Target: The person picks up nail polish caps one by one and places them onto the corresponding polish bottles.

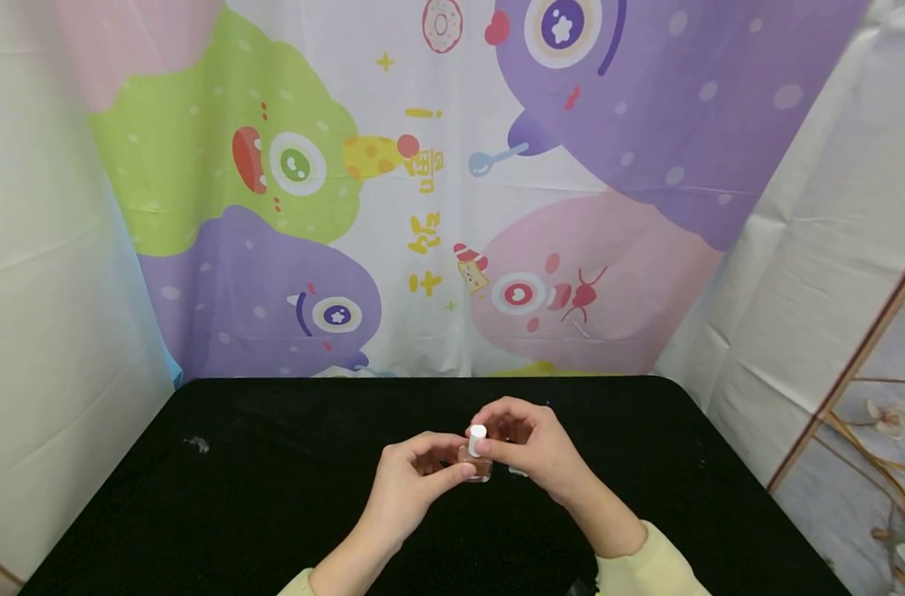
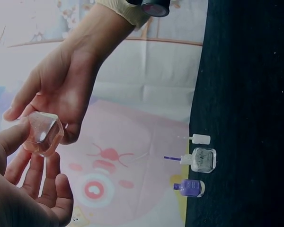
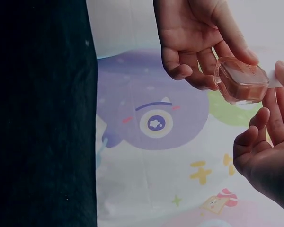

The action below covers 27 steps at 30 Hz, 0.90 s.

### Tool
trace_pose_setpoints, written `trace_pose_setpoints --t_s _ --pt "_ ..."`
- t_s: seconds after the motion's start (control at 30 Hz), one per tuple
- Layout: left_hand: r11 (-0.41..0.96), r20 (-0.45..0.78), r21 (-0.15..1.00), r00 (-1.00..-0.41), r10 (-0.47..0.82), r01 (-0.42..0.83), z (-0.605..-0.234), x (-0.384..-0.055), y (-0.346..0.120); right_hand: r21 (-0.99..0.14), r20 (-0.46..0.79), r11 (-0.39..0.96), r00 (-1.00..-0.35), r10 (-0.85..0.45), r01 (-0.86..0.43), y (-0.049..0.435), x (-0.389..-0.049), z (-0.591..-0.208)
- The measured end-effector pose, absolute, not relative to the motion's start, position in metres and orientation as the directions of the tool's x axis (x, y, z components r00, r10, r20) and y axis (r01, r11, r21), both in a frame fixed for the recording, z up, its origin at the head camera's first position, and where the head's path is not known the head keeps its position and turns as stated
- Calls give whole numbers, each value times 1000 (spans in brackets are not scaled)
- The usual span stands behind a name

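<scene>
A nail polish bottle [image 1: 476, 468] of brownish-pink polish is held up over the black table between both hands. My left hand [image 1: 415, 476] pinches the glass body between thumb and fingers. From the other side, my right hand [image 1: 534, 443] pinches the white cap [image 1: 478, 439], which sits on top of the bottle. In the left wrist view the flat base of the glass [image 2: 43, 135] faces the camera. The right wrist view shows the tinted polish [image 3: 244, 87] inside the clear glass, with the cap mostly behind the right fingers.
On the black table [image 1: 236, 513], the left wrist view shows a purple polish bottle [image 2: 190, 187] without its cap, a clear bottle [image 2: 203, 160], a purple-coated brush [image 2: 172, 158] beside it, and a white brush cap [image 2: 201, 138]. A cartoon-print curtain [image 1: 422, 331] hangs behind.
</scene>
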State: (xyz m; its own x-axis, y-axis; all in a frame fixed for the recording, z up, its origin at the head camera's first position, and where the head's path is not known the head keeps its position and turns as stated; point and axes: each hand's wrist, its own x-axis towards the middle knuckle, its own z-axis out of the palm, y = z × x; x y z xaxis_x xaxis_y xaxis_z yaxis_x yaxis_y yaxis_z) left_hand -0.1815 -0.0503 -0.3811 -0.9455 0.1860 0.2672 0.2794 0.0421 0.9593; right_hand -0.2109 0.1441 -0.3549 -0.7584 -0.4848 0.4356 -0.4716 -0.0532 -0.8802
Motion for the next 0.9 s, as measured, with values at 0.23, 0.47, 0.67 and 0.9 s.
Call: trace_pose_setpoints --t_s 0.23,0.47,0.67,0.9 --pt "35 274 958 -941 198 286 -382 -182 -49 -883 437 -58 -769 -467 -466 142 -211 -355" --pt "45 291 951 -933 213 307 -381 -182 -49 -890 426 -61 -777 -463 -451 140 -211 -356" --pt "43 280 954 -935 220 296 -380 -182 -50 -897 411 -50 -786 -462 -440 139 -212 -355" --pt "40 268 958 -937 225 283 -379 -181 -50 -887 430 -63 -768 -475 -458 137 -211 -357"
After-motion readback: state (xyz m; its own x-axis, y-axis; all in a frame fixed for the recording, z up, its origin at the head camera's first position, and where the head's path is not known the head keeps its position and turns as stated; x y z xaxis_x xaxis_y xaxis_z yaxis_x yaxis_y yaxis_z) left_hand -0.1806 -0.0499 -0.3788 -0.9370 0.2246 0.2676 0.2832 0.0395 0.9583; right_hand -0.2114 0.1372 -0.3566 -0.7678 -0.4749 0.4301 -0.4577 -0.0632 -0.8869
